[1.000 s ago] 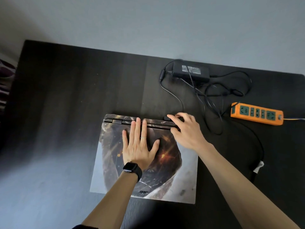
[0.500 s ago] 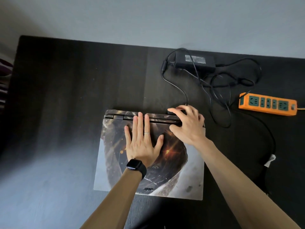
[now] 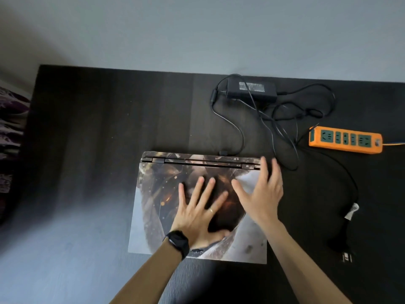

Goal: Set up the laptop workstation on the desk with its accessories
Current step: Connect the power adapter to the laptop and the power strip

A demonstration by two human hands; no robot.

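The closed laptop (image 3: pixel 153 216) lies on the dark desk (image 3: pixel 98 139), a charger cable (image 3: pixel 242 139) plugged into its rear edge. The left hand (image 3: pixel 197 218) rests flat on the lid (image 3: pixel 249 242), fingers spread; the right hand (image 3: pixel 263 194), fingers straight, holds nothing over the lid's right side

Laptop (image 3: pixel 197 187) lid brown-and-silver swirled artwork; power strip (image 3: pixel 345 140) orange, green sockets; desk (image 3: pixel 98 128) black.
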